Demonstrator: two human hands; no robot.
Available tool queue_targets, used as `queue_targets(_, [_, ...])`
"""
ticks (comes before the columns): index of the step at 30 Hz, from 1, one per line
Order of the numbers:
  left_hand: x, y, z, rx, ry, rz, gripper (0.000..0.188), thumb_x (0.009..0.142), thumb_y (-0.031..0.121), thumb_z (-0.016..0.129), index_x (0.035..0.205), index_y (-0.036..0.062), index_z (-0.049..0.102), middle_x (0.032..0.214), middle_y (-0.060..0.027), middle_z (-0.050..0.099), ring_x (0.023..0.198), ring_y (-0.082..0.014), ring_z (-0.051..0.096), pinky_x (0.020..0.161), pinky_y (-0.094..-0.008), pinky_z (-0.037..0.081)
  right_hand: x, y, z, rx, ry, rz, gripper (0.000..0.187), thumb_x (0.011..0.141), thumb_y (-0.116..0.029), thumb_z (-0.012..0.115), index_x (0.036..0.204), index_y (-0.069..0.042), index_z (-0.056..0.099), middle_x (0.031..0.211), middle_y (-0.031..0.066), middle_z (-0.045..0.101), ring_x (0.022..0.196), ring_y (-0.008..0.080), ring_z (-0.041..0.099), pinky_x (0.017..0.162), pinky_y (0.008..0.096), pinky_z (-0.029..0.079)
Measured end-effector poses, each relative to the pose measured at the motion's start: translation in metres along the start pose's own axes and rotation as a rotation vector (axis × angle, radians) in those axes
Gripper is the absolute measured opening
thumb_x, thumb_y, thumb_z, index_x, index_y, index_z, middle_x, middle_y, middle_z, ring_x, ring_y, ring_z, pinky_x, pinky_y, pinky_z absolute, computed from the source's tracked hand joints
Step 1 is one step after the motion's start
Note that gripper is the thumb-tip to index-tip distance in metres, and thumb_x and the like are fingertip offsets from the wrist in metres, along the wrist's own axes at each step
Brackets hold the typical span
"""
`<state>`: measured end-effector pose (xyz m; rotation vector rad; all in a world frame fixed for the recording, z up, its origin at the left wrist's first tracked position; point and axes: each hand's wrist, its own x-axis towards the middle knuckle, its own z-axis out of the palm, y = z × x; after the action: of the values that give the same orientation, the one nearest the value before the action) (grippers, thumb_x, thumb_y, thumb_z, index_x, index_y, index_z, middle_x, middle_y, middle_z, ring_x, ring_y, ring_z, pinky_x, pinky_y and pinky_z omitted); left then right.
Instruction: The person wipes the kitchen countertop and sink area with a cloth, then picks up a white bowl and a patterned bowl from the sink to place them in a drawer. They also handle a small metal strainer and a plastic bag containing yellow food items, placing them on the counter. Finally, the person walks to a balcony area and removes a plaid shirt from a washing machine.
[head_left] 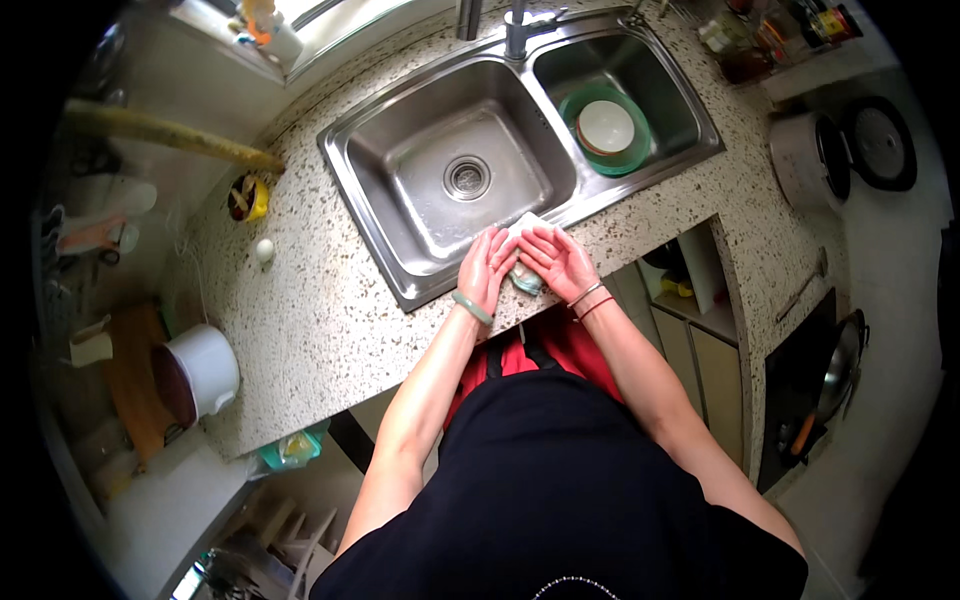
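White, crumpled cloth with pale green patches (pixel 527 281) lies at the front edge of the steel double sink (pixel 420 190), lengthwise toward the person, between left hand (pixel 483 270) and nearer right hand (pixel 567 263). Both palms face upward, fingers extended; contact I cannot tell.

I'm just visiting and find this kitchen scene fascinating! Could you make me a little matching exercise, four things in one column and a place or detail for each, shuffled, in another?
Column one
1. left hand
2. right hand
3. pale cloth
4. white bowl

Column two
A. sits within the green basin
B. has a red band at its wrist
C. is partly hidden by the person's hands
D. has a pale green bangle at its wrist

Right pairs: 1-D, 2-B, 3-C, 4-A.
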<state>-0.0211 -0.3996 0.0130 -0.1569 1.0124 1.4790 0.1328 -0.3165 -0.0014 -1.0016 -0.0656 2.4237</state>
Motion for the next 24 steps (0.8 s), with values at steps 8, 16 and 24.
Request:
queue_targets(8, [-0.005, -0.008, 0.054, 0.453, 0.144, 0.224, 0.044, 0.102, 0.031, 0.047, 0.137, 0.0043, 0.046, 0.135, -0.011, 0.052, 0.12, -0.0192, 0.054, 0.096, -0.0321, 0.044, -0.006, -0.037, 0.019, -0.007, -0.081, 0.02, 0.048, 0.103, -0.035, 0.042, 0.134, 0.001, 0.047, 0.133, 0.0179, 0.055, 0.125, 0.0303, 0.053, 0.103, 0.0441, 0.045])
queue_targets(16, [0.118, -0.023, 0.185, 0.224, -0.101, 0.15, 0.076, 0.098, 0.04, 0.053, 0.155, 0.0147, 0.01, 0.161, -0.0094, 0.007, 0.148, -0.0254, 0.011, 0.112, -0.0529, 0.023, 0.051, -0.182, 0.023, -0.209, 0.106, -0.612, 0.066, 0.098, -0.03, 0.055, 0.151, -0.008, 0.024, 0.151, 0.0162, 0.035, 0.141, 0.0278, 0.029, 0.114, 0.0423, 0.024])
queue_targets(24, [0.299, -0.083, 0.193, 0.622, 0.445, 0.159, 0.09, 0.082, 0.027, 0.073, 0.153, 0.0132, 0.02, 0.144, -0.0167, 0.045, 0.129, -0.0278, 0.046, 0.106, -0.0369, 0.037, 0.174, -0.271, -0.034, -0.855, 0.731, -0.541, 0.089, 0.075, -0.027, 0.077, 0.145, 0.004, 0.031, 0.144, 0.0213, 0.043, 0.13, 0.0318, 0.047, 0.106, 0.0392, 0.039])
